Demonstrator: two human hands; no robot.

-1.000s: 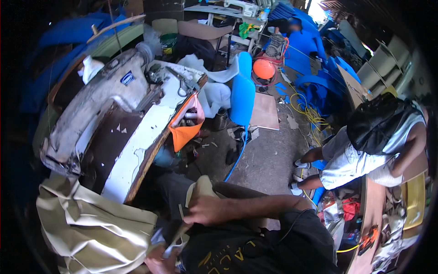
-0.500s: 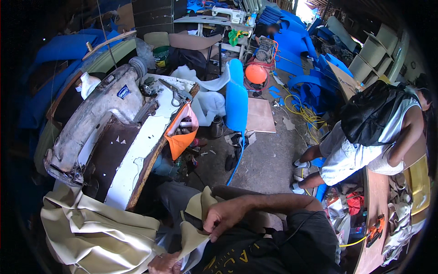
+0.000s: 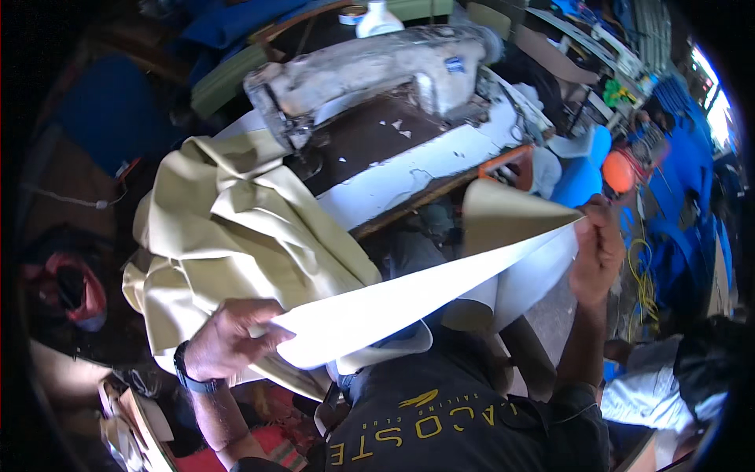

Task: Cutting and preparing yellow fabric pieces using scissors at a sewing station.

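Observation:
Between my hands a piece of beige sheet material (image 3: 417, 295) with a white backing is stretched out above my lap. My left hand (image 3: 236, 340), with a dark band at the wrist, pinches its lower left end. Up at the right, my right hand (image 3: 599, 250) grips the pointed far corner, and a curled beige flap hangs beside it. Left of the piece, a large crumpled beige sheet (image 3: 236, 236) drapes off the sewing table (image 3: 409, 169). The worn sewing machine (image 3: 370, 69) stands on that table beyond my hands.
An orange pouch (image 3: 507, 167) hangs at the table's right end. Past it are a blue foam piece (image 3: 586, 169) and an orange round object (image 3: 619, 171). Yellow cable (image 3: 645, 291) lies on the floor at the right. A person in white shorts (image 3: 646, 389) is at lower right.
My view has swung left toward the sewing machine. My hands have moved apart, spreading the beige piece so its white backing shows. My right hand has gone up and right.

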